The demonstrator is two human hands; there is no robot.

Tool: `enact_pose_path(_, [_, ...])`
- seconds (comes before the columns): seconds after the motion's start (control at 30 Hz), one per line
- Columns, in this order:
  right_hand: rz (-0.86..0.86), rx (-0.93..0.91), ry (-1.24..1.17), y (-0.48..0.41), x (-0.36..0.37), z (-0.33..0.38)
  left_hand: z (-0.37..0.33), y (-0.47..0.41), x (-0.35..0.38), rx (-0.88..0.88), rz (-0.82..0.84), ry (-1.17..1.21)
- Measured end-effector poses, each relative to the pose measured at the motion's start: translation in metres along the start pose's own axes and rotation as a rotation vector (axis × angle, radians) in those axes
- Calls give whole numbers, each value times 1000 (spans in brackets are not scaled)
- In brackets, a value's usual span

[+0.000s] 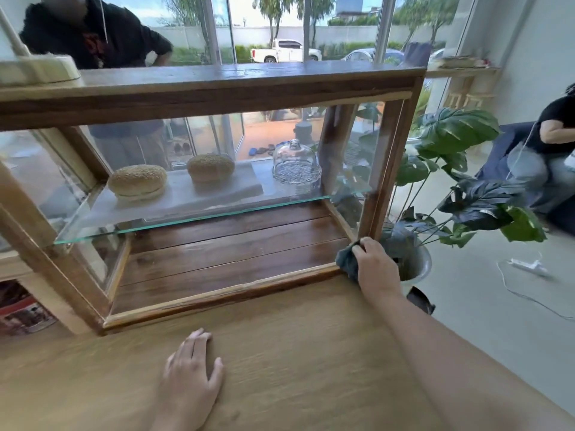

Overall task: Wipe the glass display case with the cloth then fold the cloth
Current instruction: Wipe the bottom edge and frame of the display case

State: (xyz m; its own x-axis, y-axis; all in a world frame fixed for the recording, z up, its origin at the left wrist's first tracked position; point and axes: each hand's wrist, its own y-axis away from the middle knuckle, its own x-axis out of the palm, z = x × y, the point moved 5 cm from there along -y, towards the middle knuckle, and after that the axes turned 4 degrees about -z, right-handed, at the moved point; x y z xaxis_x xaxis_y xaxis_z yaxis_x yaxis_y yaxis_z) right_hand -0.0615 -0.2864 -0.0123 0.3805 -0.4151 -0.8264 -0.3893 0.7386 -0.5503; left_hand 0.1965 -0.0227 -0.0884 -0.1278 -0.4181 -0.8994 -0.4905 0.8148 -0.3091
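A wood-framed glass display case [217, 88] stands on a light wooden table [295, 353]. Inside, a glass shelf [186, 219] carries two sesame buns and a glass dome. My right hand [376, 265] is shut on a dark blue-grey cloth [347, 259] and presses it against the case's lower right front corner, at the foot of the right post. My left hand [193, 371] lies flat on the table in front of the case, fingers spread, holding nothing.
A large-leaved potted plant [451, 181] stands just right of the case, past the table edge. One person stands behind the case at the far left, another sits at the far right. A white cable and power strip [529, 265] lie on the floor.
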Motion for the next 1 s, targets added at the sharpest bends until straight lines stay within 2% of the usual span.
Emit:
enact_pose_path(0.1, [164, 92, -45, 18, 29, 3, 3, 4, 0, -12, -4, -6])
enact_pose_path(0.2, [209, 194, -97, 14, 29, 10, 3, 6, -1, -34, 6, 6])
enact_pose_path(0.3, [206, 174, -146, 15, 28, 31, 4, 7, -3, -39, 12, 11])
enact_pose_path(0.47, [223, 3, -317, 35, 40, 131, 7, 19, -7, -34, 37, 2])
enact_pose_path(0.57, [268, -65, -284, 44, 47, 188, 17, 30, -15, -79, 29, 0])
enact_pose_path(0.67, [289, -81, -221, 47, 53, 210, 32, 41, -25, -120, 18, -23])
enact_pose_path(0.77, [316, -229, -192, 56, 60, 251, 52, 50, -37, -179, 7, -48])
enact_pose_path(1.0, [434, -580, -345, 74, 59, 390, 108, 77, -59, -343, -1, -163])
